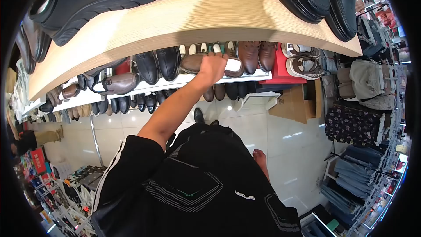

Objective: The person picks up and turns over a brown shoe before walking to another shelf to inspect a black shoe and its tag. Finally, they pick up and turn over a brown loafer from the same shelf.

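My left hand (213,68) reaches up to the white shelf and is closed over the middle of a brown shoe (191,63). The shoe lies sideways, with its pale insole showing to the right of my fingers. Black shoes (168,63) stand just left of it, and brown lace-up shoes (248,57) stand just right. My right hand (260,157) hangs low beside my body, away from the shelf. It is small in view, and its fingers are too unclear to read.
A curved wooden shelf (144,28) with large black shoes (109,0) juts over the lower rack. Sneakers (304,63) sit on a red box at the right, above an open cardboard box (291,105). Hanging clothes (353,123) line the right side. Tiled floor (245,127) lies below.
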The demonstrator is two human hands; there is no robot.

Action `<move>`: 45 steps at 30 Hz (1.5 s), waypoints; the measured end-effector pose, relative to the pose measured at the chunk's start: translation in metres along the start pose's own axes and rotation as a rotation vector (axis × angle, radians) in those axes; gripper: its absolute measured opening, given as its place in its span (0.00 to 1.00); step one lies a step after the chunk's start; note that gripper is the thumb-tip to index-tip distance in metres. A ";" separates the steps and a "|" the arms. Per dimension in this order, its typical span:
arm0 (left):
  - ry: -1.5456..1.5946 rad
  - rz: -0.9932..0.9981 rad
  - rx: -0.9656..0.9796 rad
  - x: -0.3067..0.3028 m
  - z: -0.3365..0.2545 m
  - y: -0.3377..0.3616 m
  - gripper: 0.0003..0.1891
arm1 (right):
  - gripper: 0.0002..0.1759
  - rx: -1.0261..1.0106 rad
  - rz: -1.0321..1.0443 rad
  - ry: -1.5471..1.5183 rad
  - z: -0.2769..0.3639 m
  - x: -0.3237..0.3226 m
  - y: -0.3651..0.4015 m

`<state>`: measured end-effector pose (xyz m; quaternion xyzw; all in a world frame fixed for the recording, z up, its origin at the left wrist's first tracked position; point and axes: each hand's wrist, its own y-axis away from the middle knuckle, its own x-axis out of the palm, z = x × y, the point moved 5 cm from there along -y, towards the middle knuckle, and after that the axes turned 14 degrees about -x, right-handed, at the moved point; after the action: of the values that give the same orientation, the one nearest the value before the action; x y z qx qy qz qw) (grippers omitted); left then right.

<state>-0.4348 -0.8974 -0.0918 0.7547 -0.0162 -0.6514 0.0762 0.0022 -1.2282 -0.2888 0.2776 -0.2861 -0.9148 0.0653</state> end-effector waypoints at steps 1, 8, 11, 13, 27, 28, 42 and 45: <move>0.005 -0.040 -0.005 -0.003 0.001 0.004 0.30 | 0.19 0.001 -0.007 -0.091 -0.011 0.003 -0.005; 0.080 -0.066 -0.132 -0.014 0.019 -0.002 0.30 | 0.19 -0.123 0.061 0.134 -0.006 0.009 -0.021; 0.024 -0.106 -0.153 -0.010 0.012 -0.007 0.23 | 0.20 -0.156 0.114 0.131 0.004 0.002 -0.034; 0.012 -0.128 -0.202 -0.003 0.008 -0.008 0.21 | 0.20 -0.181 0.115 0.195 0.007 -0.008 -0.046; -0.155 -0.030 -0.503 -0.006 0.002 -0.013 0.24 | 0.19 0.003 0.100 -0.030 -0.058 -0.099 -0.106; -0.179 -0.046 -0.504 -0.006 -0.002 -0.015 0.23 | 0.19 0.002 0.098 -0.032 -0.056 -0.103 -0.109; -0.210 -0.118 -0.290 0.013 -0.009 -0.011 0.18 | 0.19 -0.300 0.156 -0.008 -0.042 -0.118 -0.139; -0.205 -0.198 -0.232 0.025 0.002 -0.010 0.20 | 0.17 -0.262 0.203 -0.057 -0.072 -0.118 -0.144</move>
<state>-0.4337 -0.8910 -0.1179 0.6684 0.1258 -0.7267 0.0961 0.1458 -1.1106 -0.3628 0.2103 -0.1929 -0.9404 0.1850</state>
